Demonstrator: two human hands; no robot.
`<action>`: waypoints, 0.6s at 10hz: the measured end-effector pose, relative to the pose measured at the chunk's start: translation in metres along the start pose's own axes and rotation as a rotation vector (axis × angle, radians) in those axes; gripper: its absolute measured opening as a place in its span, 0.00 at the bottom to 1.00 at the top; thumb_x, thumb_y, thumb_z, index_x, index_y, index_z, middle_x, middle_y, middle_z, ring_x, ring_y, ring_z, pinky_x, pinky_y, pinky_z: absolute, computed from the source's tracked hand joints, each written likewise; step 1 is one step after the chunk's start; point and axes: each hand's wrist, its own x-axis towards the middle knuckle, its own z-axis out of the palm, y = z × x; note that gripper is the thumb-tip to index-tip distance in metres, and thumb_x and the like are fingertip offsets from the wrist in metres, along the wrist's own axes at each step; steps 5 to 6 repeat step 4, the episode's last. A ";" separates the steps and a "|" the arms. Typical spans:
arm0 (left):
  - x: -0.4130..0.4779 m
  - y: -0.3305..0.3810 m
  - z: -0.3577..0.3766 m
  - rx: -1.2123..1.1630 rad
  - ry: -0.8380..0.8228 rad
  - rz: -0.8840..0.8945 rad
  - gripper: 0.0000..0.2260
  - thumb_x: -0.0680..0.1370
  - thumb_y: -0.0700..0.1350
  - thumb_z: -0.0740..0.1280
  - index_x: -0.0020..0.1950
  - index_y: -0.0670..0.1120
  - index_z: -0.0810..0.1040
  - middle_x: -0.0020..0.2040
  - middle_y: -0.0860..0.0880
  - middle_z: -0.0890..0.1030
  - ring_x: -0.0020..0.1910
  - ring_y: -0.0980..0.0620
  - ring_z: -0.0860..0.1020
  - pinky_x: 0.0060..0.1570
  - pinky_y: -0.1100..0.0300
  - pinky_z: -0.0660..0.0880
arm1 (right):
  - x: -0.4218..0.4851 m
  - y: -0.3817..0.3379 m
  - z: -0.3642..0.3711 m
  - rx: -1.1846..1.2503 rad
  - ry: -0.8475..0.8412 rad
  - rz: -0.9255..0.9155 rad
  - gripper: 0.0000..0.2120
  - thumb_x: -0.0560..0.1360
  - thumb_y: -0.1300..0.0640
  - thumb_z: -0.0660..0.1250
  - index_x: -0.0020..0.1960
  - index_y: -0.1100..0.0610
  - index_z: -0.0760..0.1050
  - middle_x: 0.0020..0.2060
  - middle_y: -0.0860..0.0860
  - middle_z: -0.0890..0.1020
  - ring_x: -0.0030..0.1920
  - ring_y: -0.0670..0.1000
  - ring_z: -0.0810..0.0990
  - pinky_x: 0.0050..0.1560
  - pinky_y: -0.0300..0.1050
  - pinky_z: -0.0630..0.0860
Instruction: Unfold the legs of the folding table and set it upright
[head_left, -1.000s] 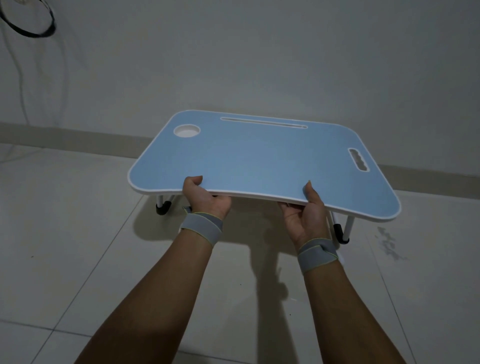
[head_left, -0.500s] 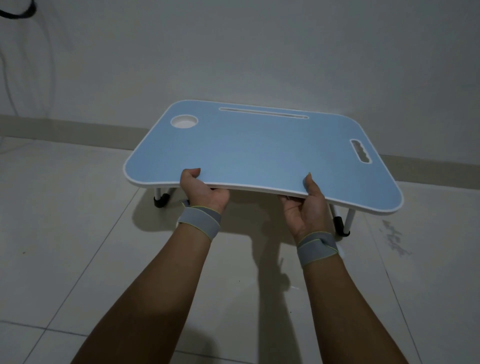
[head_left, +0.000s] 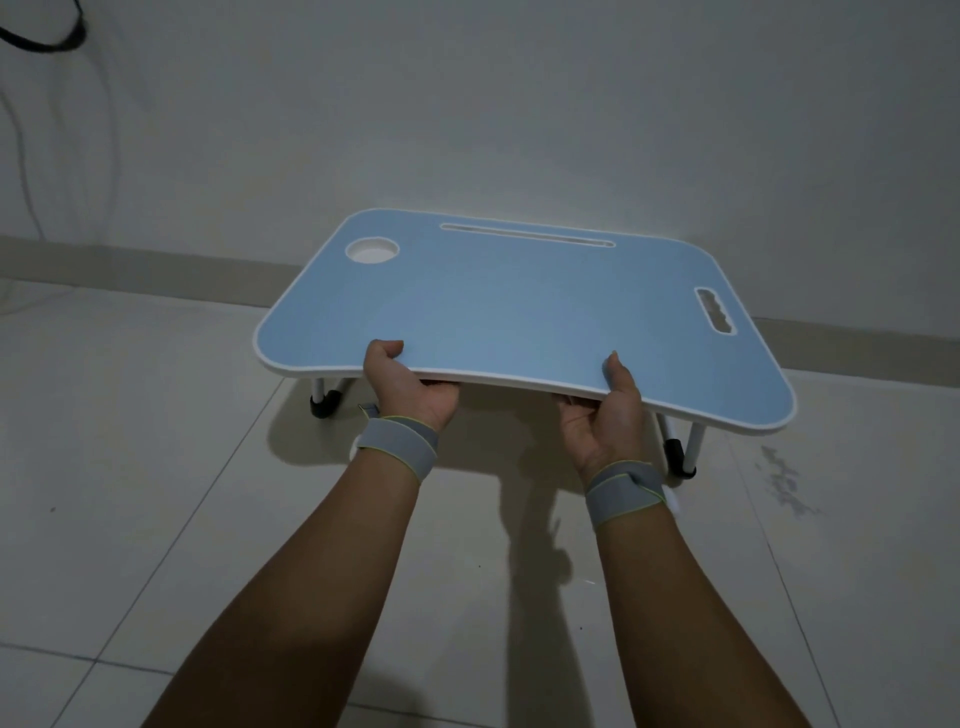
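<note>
The folding table (head_left: 519, 306) has a light blue top with a white rim, a round cup hole at the far left, a long slot along the far edge and a handle cut-out at the right. It is top side up, with white legs folded out beneath it: a left leg (head_left: 323, 397) and a right leg (head_left: 688, 452), both black-tipped. My left hand (head_left: 410, 387) and my right hand (head_left: 608, 410) both grip the curved near edge, thumbs on top. Whether the leg tips touch the floor I cannot tell.
The floor (head_left: 156, 467) is pale tile with grout lines. A wall with a low skirting band (head_left: 130, 270) runs behind the table. A dark cable loop (head_left: 41, 41) hangs at the top left. A smudge (head_left: 784, 480) marks the floor at the right.
The table has dropped a little toward the floor, held level in both hands. My grip on the near edge is the same.
</note>
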 end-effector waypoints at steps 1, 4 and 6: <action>-0.008 0.001 -0.004 0.127 0.046 -0.061 0.17 0.69 0.50 0.65 0.55 0.45 0.77 0.55 0.42 0.81 0.54 0.38 0.80 0.56 0.38 0.75 | -0.005 0.002 0.000 -0.052 0.026 0.000 0.15 0.78 0.50 0.65 0.62 0.56 0.75 0.53 0.57 0.84 0.55 0.58 0.82 0.57 0.59 0.78; -0.050 0.009 -0.009 0.715 0.069 -0.156 0.25 0.68 0.70 0.64 0.54 0.55 0.76 0.56 0.49 0.79 0.55 0.41 0.77 0.60 0.41 0.72 | -0.042 0.023 0.004 -0.392 0.056 0.160 0.31 0.75 0.39 0.65 0.72 0.54 0.67 0.64 0.56 0.76 0.60 0.58 0.77 0.62 0.57 0.73; -0.050 0.009 -0.009 0.715 0.069 -0.156 0.25 0.68 0.70 0.64 0.54 0.55 0.76 0.56 0.49 0.79 0.55 0.41 0.77 0.60 0.41 0.72 | -0.042 0.023 0.004 -0.392 0.056 0.160 0.31 0.75 0.39 0.65 0.72 0.54 0.67 0.64 0.56 0.76 0.60 0.58 0.77 0.62 0.57 0.73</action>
